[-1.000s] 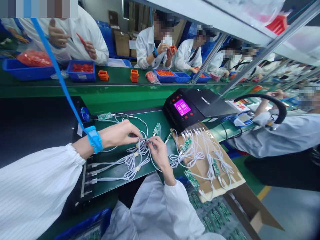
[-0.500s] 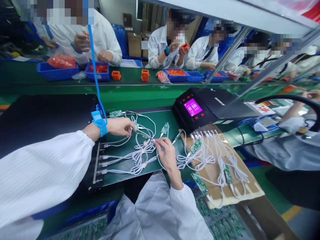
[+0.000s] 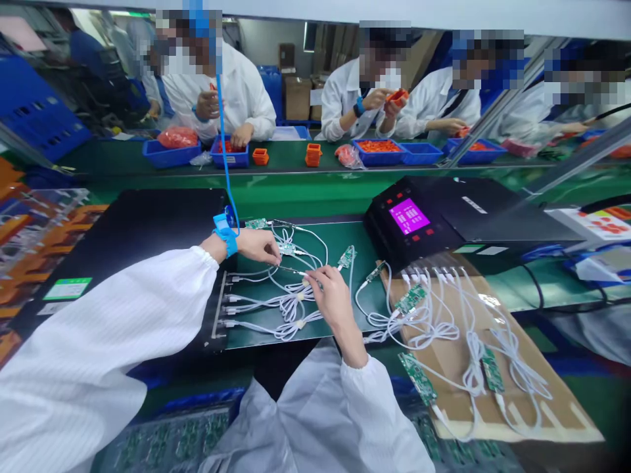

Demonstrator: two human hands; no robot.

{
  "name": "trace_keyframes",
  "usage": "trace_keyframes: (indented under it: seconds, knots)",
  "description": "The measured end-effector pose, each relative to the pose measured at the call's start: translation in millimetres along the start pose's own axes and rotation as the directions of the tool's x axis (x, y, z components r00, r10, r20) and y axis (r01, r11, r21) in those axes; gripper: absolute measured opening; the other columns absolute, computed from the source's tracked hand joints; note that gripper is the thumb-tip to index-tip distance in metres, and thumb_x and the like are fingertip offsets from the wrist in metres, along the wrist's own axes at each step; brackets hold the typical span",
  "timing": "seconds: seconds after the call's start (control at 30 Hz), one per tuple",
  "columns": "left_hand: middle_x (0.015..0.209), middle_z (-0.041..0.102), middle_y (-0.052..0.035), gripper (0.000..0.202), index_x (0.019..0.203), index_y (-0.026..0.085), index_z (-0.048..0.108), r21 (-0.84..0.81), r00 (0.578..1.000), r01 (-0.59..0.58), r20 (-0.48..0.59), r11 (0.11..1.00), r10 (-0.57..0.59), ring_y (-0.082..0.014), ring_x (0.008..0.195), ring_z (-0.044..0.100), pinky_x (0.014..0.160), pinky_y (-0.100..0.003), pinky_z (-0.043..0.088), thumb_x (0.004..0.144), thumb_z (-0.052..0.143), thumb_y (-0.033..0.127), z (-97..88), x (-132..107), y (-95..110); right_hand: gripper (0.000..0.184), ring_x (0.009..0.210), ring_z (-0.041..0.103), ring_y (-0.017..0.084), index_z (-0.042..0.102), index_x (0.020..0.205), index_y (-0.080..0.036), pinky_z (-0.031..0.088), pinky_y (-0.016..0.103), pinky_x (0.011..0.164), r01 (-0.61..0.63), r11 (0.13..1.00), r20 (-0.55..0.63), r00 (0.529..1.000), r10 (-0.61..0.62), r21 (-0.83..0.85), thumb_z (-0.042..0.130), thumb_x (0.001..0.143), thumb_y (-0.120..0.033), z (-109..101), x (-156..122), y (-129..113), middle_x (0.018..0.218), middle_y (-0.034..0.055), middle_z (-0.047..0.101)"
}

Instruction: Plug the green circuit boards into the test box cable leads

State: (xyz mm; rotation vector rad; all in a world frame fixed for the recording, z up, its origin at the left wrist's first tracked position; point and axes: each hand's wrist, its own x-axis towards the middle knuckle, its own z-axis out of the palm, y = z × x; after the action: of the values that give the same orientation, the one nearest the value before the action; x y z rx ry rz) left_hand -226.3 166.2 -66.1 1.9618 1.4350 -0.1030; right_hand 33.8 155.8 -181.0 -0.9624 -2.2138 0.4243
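My left hand, with a blue wrist strap on it, is curled over a small green circuit board on the green mat, fingertips pinching at its edge. My right hand pinches the metal plug end of a white cable just right of that board. Bundled white cables run from a black box on the left under both hands. More small boards hang on cable ends nearby.
A black tester with a magenta screen stands at right. A cardboard sheet carries more cables and boards. Trays of green boards lie by my lap. Across the conveyor, several people in white coats handle orange parts over blue bins.
My view has swung left and down. My left hand moved from the cable plug to the small board further back, while my right hand kept its pinch on the cable end.
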Motion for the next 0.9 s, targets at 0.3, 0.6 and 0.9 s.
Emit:
trace_keyframes:
  seconds: [0.3, 0.6, 0.9]
  knots:
    - [0.082, 0.082, -0.0024, 0.014, 0.089, 0.020, 0.086, 0.163, 0.992, -0.128, 0.007, 0.978, 0.129, -0.0124, 0.071, 0.071, 0.065, -0.019, 0.045, 0.085, 0.073, 0.016, 15.8, 18.6, 7.0, 0.026, 0.091, 0.061, 0.022, 0.072, 0.115, -0.016, 0.051, 0.034, 0.079, -0.014, 0.996, -0.166, 0.986, -0.001, -0.086, 0.051, 0.107, -0.030, 21.2, -22.5, -44.5, 0.108, 0.0131, 0.066]
    - [0.079, 0.081, -0.0054, 0.017, 0.092, 0.015, 0.085, 0.126, 0.996, -0.085, 0.034, 0.988, 0.081, -0.0139, 0.068, 0.073, 0.060, -0.018, 0.047, 0.086, 0.069, 0.014, 18.6, 15.3, 12.5, 0.015, 0.086, 0.057, 0.022, 0.069, 0.098, -0.017, 0.044, 0.034, 0.075, 0.112, 0.976, -0.121, 0.983, -0.136, -0.189, 0.056, 0.104, -0.022, 62.0, -16.1, -81.1, 0.088, 0.0064, 0.068]
    - [0.068, 0.077, -0.0028, 0.018, 0.085, 0.014, 0.084, 0.012, 0.996, -0.060, 0.072, 0.998, 0.059, -0.0114, 0.057, 0.071, 0.056, -0.016, 0.047, 0.087, 0.066, 0.013, 17.4, 11.4, 15.6, 0.020, 0.080, 0.054, 0.020, 0.065, 0.084, -0.020, 0.042, 0.033, 0.074, 0.169, 0.970, -0.218, 0.954, -0.206, -0.176, 0.056, 0.101, -0.016, 68.4, -13.1, -83.1, 0.078, 0.0041, 0.064]
